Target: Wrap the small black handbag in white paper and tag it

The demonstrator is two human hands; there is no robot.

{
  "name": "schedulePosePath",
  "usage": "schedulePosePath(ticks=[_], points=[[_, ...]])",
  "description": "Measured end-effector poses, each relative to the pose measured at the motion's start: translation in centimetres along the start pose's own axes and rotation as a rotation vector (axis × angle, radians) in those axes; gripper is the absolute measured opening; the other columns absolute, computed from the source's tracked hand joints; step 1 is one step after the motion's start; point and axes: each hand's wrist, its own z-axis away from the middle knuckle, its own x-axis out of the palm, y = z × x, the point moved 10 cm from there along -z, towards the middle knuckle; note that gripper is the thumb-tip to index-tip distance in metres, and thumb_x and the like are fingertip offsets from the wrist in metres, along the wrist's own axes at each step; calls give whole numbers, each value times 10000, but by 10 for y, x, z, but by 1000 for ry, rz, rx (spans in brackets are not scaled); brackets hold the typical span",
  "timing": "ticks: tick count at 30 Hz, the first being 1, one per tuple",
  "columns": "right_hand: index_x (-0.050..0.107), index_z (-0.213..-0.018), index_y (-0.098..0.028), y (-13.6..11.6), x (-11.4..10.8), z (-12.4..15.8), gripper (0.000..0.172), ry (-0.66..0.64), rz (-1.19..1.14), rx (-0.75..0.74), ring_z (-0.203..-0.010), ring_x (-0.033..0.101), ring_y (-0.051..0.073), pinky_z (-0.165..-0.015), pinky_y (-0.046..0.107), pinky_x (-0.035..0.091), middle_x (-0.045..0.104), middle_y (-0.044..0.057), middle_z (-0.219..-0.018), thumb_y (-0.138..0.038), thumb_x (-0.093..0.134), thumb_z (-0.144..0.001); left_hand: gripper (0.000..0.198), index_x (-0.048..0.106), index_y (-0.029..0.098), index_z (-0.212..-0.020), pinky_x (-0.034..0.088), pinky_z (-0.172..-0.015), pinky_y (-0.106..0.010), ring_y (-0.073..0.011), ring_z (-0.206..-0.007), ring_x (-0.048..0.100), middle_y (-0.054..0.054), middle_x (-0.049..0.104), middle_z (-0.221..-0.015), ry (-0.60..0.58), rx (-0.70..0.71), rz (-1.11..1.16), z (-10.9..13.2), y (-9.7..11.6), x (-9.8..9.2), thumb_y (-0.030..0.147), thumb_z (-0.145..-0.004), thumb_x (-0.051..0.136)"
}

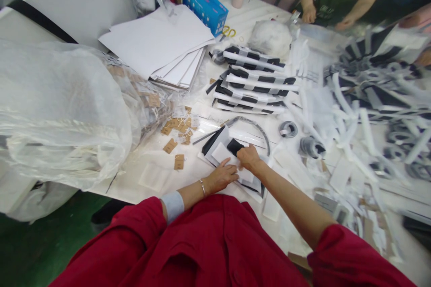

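Nearest the camera are the person's red sleeves point(215, 242), both forearms reaching forward from them over the white table point(151, 175). At the far left a big clear plastic bag point(60, 107) bulges over the table edge, and past it lies a scatter of small brown tags point(175, 130). Behind those sits a fanned stack of white sheets point(161, 45), with a blue box point(204, 4) at its far corner.

The left hand point(222, 177) comes in from the left with the wrist low, palm down, fingers stretched and close together, lying flat on the near edge of a folded black-and-white piece point(218, 150). The right hand point(249, 157) crosses in from the right, wrist bent, knuckles up, fingers curled down onto the black part; whether they pinch it or only press cannot be told. The two hands touch.

The piece lies flat on the table right in front of the person. Its long axis runs slantwise, from the near right to the far left, with a black corner pointing far left.

Beyond it stand piles of black-and-white striped pieces point(256, 80), lying roughly crosswise. To the right are two grey tape rolls point(288, 129), then a loose heap of white and black strips point(370, 98). At the top right a co-worker's hands point(308, 13) rest at the far table edge
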Motion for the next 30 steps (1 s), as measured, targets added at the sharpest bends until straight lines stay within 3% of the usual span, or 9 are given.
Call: schedulePosePath(ticks=[5, 8, 11, 14, 16, 19, 23, 26, 30], points=[[645, -1064, -127, 60, -47, 37, 254, 341, 71, 236, -1062, 576, 319, -914, 446, 362, 674, 187, -1098, -281, 586, -871, 248, 632, 196, -1027, 196, -1190, -540, -206, -1159, 573, -78, 671, -1056, 19, 33, -52, 2, 2, -3, 55, -899, 474], [632, -1079, -157, 75, -53, 66, 259, 509, -7, 342, -1027, 560, 288, -888, 411, 350, 670, 152, -1081, -321, 505, -923, 248, 637, 194, -1028, 205, -1189, -534, -207, -1177, 568, -82, 669, -1070, 24, 36, -58, 2, 2, -2, 52, -897, 481], [657, -1043, -192, 48, -34, 80, 320, 528, -102, 269, -1024, 558, 254, -910, 382, 342, 682, 120, -1063, -351, 388, -975, 256, 639, 200, -1034, 218, -1189, -512, -203, -1193, 561, -68, 666, -1077, 37, 32, -45, 2, 1, -3, 48, -901, 481], [686, -984, -196, 17, 2, 77, 328, 378, -158, 203, -1001, 583, 237, -877, 352, 367, 699, 106, -1030, -303, 375, -976, 257, 642, 209, -1028, 228, -1186, -503, -192, -1169, 571, -49, 667, -1052, 39, 21, -36, 1, 0, -4, 57, -915, 469], [692, -971, -188, 15, 18, 77, 322, 299, -198, 248, -990, 603, 235, -849, 340, 391, 706, 105, -1032, -267, 380, -969, 257, 647, 213, -1018, 241, -1179, -503, -184, -1142, 583, -46, 667, -1034, 29, 13, -43, 0, -1, -3, 66, -924, 459], [685, -1033, -182, 23, 14, 84, 332, 350, -247, 306, -1020, 617, 240, -896, 349, 409, 713, 107, -1073, -241, 365, -967, 250, 648, 212, -1021, 271, -1162, -508, -183, -1116, 592, -55, 668, -1050, 10, 5, -55, -2, -1, -2, 83, -932, 454], [666, -1121, -173, 11, 1, 98, 375, 532, -352, 224, -1091, 617, 226, -991, 348, 422, 706, 112, -1157, -259, 330, -980, 213, 648, 208, -1032, 289, -1154, -521, -189, -1094, 600, -60, 674, -1045, -9, 18, -44, -5, 2, -8, 127, -933, 477], [650, -1170, -184, -9, 20, 99, 373, 581, -497, 156, -1128, 620, 204, -1020, 345, 456, 694, 96, -1215, -250, 338, -975, 194, 651, 210, -1007, 321, -1149, -499, -179, -1086, 607, -46, 682, -1058, 14, 56, -5, -2, 6, -26, 142, -933, 485], [671, -1141, -212, -19, 48, 98, 328, 699, -594, 128, -1147, 626, 215, -1037, 411, 489, 699, 87, -1216, -257, 405, -955, 223, 652, 202, -1042, 386, -1122, -439, -183, -1180, 571, -81, 662, -1168, 258, -92, 14, 17, -17, -79, 144, -940, 463]])
